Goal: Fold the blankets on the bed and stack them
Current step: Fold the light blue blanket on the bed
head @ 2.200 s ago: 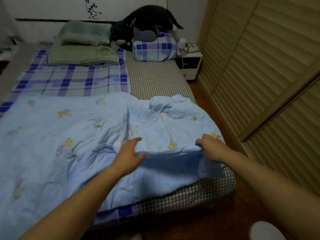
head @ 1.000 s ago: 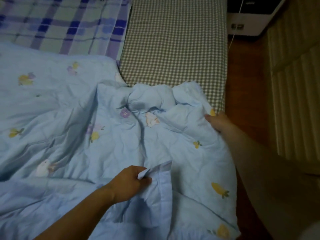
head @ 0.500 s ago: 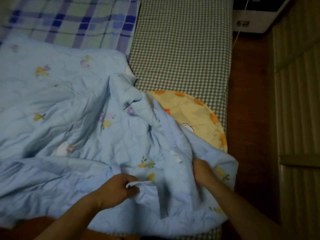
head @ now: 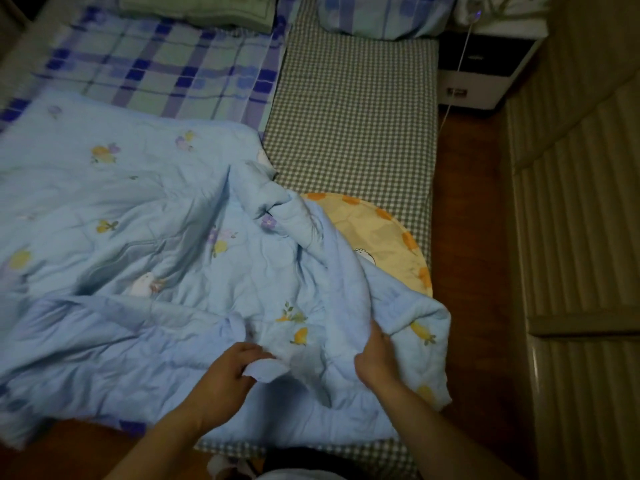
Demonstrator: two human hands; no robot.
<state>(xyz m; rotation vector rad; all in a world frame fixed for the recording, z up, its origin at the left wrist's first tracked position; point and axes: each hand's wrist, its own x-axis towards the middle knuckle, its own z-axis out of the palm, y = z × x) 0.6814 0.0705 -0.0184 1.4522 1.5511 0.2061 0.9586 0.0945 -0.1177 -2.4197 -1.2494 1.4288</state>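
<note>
A light blue quilted blanket [head: 138,209] with small flower and fruit prints lies rumpled over the near half of the bed. My left hand [head: 230,372] pinches a corner of it near the bed's front edge. My right hand [head: 375,362] grips a bunched fold of the same blanket a little to the right. Under the lifted right side shows a yellow blanket [head: 377,237] with orange shapes, partly hidden by the blue one.
Checked brown-white sheet [head: 349,116] covers the bed's right side, blue plaid sheet [head: 166,71] the left. Green folded bedding [head: 197,10] and a plaid pillow [head: 377,15] lie at the head. A nightstand [head: 485,74] and slatted wardrobe doors [head: 581,237] stand on the right.
My right hand came back from the blanket's far right edge, pulling it over and uncovering the yellow blanket. My left hand kept its corner. The view tilted up slightly.
</note>
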